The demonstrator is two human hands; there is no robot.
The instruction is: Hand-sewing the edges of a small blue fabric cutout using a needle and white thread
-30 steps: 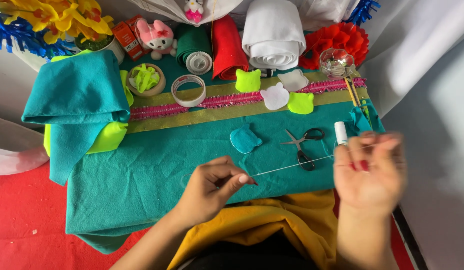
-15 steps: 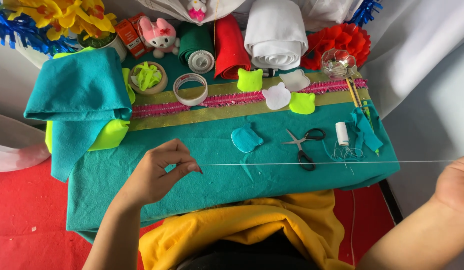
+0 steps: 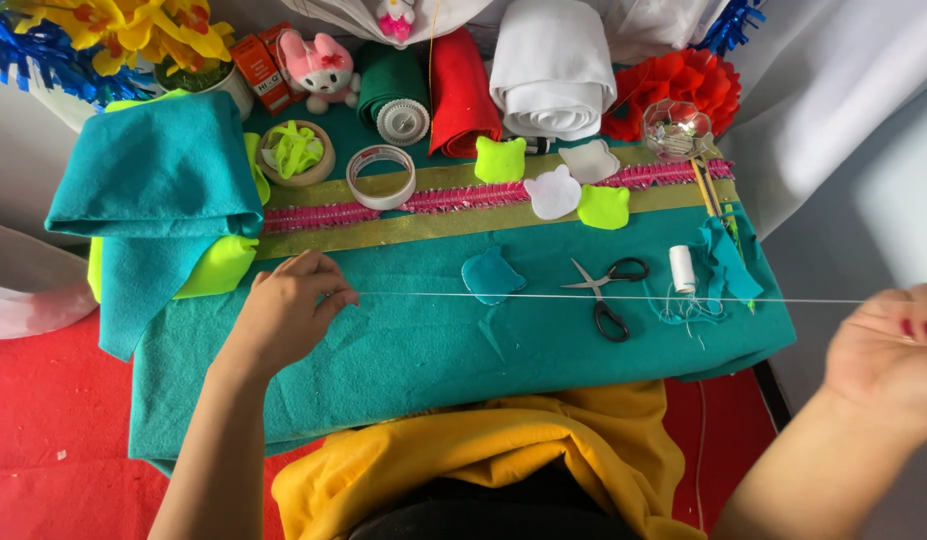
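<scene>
From the head camera, the left hand (image 3: 289,310) is closed in a pinch on one end of a white thread (image 3: 604,297), which runs taut and level across the teal felt cloth (image 3: 404,350) to the right hand (image 3: 889,350), far out past the table's right edge. That hand looks curled around the other end, though it is blurred and partly cut off by the frame, so its exact grip on the thread cannot be told for sure. The thread passes just above a teal felt cutout (image 3: 492,275), the black-handled scissors (image 3: 609,290) and a white thread spool (image 3: 682,268) with loose strands lying beside it. Stretched this hard, the thread could slip from a pinch or snap; if it sags it may catch on the scissor blades or tangle in those loose strands, and a tug toward the spool could tip it or roll it off the cloth.
</scene>
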